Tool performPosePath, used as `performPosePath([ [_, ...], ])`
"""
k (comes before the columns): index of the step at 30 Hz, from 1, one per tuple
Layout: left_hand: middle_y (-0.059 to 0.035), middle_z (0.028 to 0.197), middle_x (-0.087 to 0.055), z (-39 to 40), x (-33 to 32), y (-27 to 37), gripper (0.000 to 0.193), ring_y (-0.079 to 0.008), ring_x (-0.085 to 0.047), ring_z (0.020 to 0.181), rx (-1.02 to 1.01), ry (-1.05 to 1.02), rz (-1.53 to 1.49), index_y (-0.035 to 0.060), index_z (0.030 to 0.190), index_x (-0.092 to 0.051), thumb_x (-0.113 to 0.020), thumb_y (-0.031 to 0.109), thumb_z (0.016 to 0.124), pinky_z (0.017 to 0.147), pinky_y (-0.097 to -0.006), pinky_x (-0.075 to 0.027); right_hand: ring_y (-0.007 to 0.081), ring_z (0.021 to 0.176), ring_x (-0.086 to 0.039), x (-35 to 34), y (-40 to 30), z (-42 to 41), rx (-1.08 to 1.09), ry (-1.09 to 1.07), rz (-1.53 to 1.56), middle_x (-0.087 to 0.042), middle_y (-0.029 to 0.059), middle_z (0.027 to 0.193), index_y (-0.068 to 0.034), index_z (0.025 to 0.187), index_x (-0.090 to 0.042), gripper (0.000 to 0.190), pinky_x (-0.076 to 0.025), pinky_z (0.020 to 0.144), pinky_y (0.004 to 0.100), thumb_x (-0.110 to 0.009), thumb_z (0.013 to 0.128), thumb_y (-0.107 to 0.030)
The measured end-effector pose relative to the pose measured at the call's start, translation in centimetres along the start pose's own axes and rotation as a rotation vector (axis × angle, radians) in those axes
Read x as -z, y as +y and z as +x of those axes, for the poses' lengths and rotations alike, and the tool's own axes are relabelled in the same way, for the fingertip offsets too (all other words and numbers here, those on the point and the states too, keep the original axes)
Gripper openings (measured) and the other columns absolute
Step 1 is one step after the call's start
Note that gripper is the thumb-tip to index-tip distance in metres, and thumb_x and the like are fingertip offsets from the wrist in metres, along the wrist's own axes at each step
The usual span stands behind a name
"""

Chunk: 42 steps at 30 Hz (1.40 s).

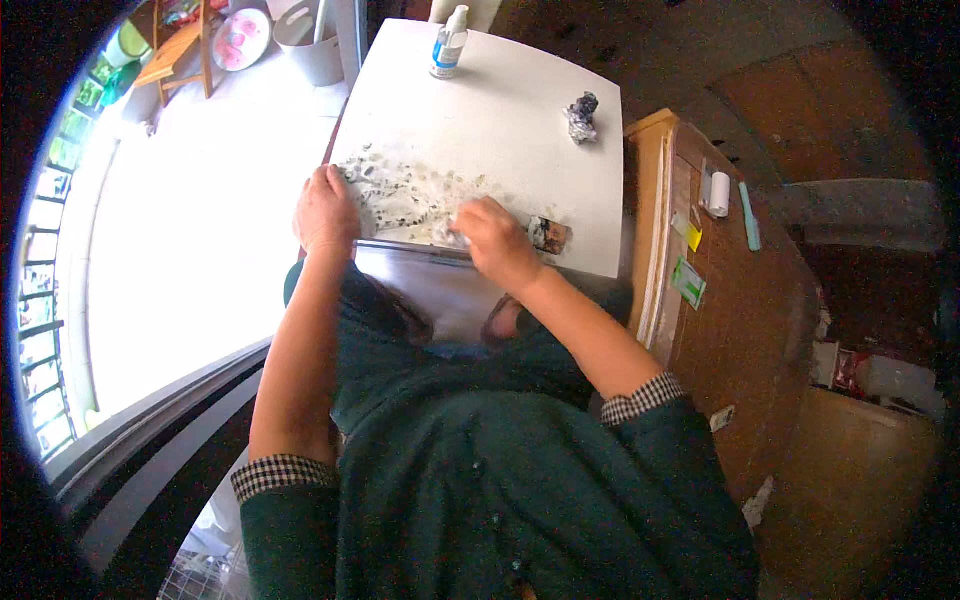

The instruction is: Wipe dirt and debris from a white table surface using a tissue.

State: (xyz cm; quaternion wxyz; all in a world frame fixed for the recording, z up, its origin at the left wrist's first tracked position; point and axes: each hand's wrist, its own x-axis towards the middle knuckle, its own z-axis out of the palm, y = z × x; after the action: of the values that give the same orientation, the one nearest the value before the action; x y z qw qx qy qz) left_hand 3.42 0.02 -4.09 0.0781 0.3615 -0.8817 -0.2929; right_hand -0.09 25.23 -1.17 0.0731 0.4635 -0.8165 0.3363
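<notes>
A white tabletop [487, 112] lies before me, with dark smudges and specks [409, 195] across its near left part. My left hand [327, 208] rests on the table's left edge, holding nothing that I can see. My right hand [495, 238], slightly blurred, is closed on a crumpled white wad [448, 232] against the smudged surface near the front edge. Just right of that hand lies a small brown and black block or pad [549, 235]. A clear spray bottle [448, 49] with a white top stands at the far edge. A crumpled, black-stained wad [582, 118] lies at the far right.
To the right, a brown wooden surface [750, 315] bears a white roll [719, 195], a turquoise tool [749, 216] and a green and white packet [688, 283]. Beyond the left side are a wooden chair [171, 56] and a grey bin [313, 60].
</notes>
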Motion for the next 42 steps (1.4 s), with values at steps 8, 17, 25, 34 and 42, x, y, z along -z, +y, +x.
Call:
performPosePath([
  [8,-0.0159,0.117,-0.067,-0.1,0.7,0.3,0.045,-0.0383,-0.063,0.107,-0.035,0.001,0.02,0.0099,0.12,-0.064,-0.034,0.04,0.104,0.094,-0.0483,-0.049,0.0374,0.09,-0.06,0.6,0.5,0.3,-0.085,-0.083,0.054,-0.062,0.0159,0.09,0.0,0.085,-0.064,0.028,-0.05,0.077,0.0448,-0.051,0.066,0.015],
  [17,-0.0169,0.112,-0.067,0.0,0.2,1.0,0.044,-0.0398,-0.063,0.104,-0.028,0.003,0.009,0.0086,0.114,-0.066,-0.035,0.038,0.104,0.092,-0.0499,-0.048,0.0378,0.087,-0.062,-3.4,3.7,9.4,-0.134,0.033,-0.065,-0.065,0.0183,0.089,-0.002,0.084,-0.065,0.017,-0.051,0.077,0.0432,-0.058,0.073,0.008],
  [25,-0.0187,0.114,-0.067,0.0,0.2,0.7,0.045,-0.0393,-0.063,0.106,-0.035,0.022,0.008,0.0082,0.116,-0.065,-0.035,0.039,0.104,0.092,-0.0492,-0.048,0.0247,0.087,-0.069,2.0,2.8,2.8,-0.959,0.11,1.309,-0.068,0.0111,0.105,-0.002,0.117,-0.061,0.026,-0.057,0.073,0.0363,-0.059,0.092,-0.004],
  [34,-0.0168,0.113,-0.068,-0.1,0.6,0.8,0.044,-0.0394,-0.063,0.106,-0.037,0.053,0.017,0.0089,0.114,-0.066,-0.036,0.039,0.103,0.09,-0.0491,-0.048,0.0189,0.095,-0.066,3.7,1.4,1.0,-0.846,0.143,1.576,-0.067,0.0075,0.11,-0.001,0.122,-0.06,0.032,-0.056,0.081,0.0332,-0.058,0.09,0.0],
  [42,-0.0183,0.108,-0.069,-0.1,0.0,0.7,0.045,-0.0417,-0.064,0.099,-0.075,0.076,-0.004,0.0076,0.112,-0.067,-0.037,0.04,0.102,0.085,-0.0517,-0.049,0.0238,0.081,-0.068,1.5,4.2,0.4,-0.723,0.233,0.716,-0.07,0.0086,0.094,-0.001,0.105,-0.067,0.025,-0.054,0.077,0.034,-0.068,0.08,0.001],
])
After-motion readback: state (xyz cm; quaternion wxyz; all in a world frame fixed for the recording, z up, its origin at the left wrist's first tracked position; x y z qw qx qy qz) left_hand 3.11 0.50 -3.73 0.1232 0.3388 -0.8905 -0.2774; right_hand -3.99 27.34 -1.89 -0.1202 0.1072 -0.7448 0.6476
